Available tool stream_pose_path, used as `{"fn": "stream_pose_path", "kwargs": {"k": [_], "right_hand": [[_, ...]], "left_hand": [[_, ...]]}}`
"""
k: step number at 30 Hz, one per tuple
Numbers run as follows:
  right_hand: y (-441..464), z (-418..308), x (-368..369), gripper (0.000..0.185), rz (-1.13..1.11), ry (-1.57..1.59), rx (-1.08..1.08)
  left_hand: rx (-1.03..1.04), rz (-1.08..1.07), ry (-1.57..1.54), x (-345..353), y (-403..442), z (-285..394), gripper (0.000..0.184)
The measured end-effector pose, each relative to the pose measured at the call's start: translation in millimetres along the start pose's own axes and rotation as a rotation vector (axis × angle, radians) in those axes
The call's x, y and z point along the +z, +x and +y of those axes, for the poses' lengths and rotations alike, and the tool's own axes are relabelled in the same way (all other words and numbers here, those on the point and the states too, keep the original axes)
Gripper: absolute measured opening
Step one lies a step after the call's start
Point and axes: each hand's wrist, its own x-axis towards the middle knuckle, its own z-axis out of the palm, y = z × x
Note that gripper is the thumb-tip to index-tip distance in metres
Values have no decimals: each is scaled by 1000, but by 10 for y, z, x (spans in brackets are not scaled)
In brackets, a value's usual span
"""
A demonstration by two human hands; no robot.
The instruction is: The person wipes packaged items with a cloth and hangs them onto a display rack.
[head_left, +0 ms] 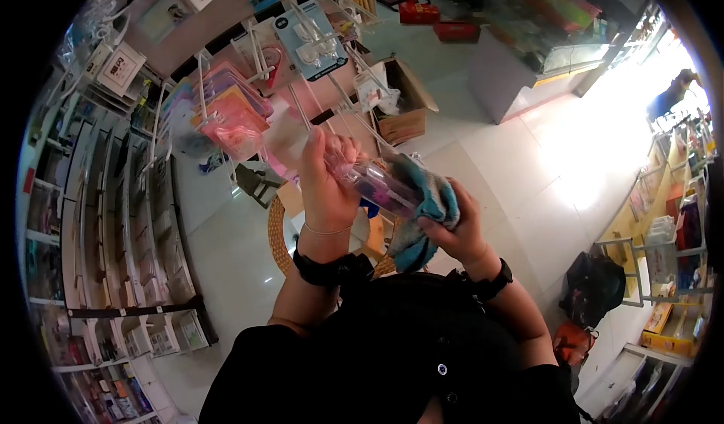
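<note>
black shirt (392, 333) up close, clear plastic item (381, 188) held out beyond it

the shirt front, with small round buttons, fills the lower middle of the view. past it, the left hand (332, 179) is clamped on the upper-left end of the clear plastic item, and the right hand (458, 224) is closed on a blue and grey cloth (430, 190) that wraps the item's other end. the item tilts down toward the right hand, clear of the floor (234, 254); pink shapes show on or inside it, i cannot tell which. a woven rim (277, 235) shows below the hands. ahead, packets (309, 39) hang from rack prongs, with an open cardboard box (411, 104) just beside them. shelves (121, 220) stand to the left; a black bag (592, 288) sits at the right.
</note>
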Motion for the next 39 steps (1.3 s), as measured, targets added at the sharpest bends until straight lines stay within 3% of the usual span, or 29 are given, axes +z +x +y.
{"fn": "stream_pose_path", "kwargs": {"k": [2,4,6,8,9,11,13,16,18,20,22,24,25,32,36,38,39], "right_hand": [[10,-74,-40,52,7,72,-18],[53,-121,-49,50,-19,69,-53],[80,-169,11,51,2,-39,-246],[60,-202,75,52,6,-72,-244],[57,-196,85,53,36,-120,-234],[86,-217,63,52,44,-224,-258],[118,-224,49,52,63,-229,-274],[103,-211,47,50,110,-225,-189],[152,-188,11,47,170,-217,-184],[120,-116,20,48,146,-192,-154],[103,-94,35,50,252,228,43],[81,-117,62,51,244,296,69],[63,-96,65,50,276,285,49],[123,-2,-1,48,314,109,-101],[304,-167,-26,44,230,33,-161],[348,-200,-17,42,144,-66,-144],[352,-196,4,41,86,128,12]], "left_hand": [[16,137,-10,146,-3,-21,33],[16,98,-65,183,22,-74,34],[10,59,-118,128,45,-166,36],[972,8,1630,-23,81,-342,38],[559,117,1205,134,-80,-391,34],[485,135,1106,265,-183,-373,30],[191,151,543,287,-266,-401,20],[152,99,802,179,-350,-600,18],[140,82,796,176,-387,-605,18],[303,-102,909,213,-369,-590,18],[361,-166,929,239,-401,-588,28],[386,-206,1061,292,-466,-593,41],[271,-245,1047,225,-501,-627,53],[32,-338,715,119,-543,-705,64],[-27,-409,874,-74,-461,-632,69],[-239,-487,914,-161,-415,-466,75],[-416,-537,853,-183,-391,-361,71]]}}
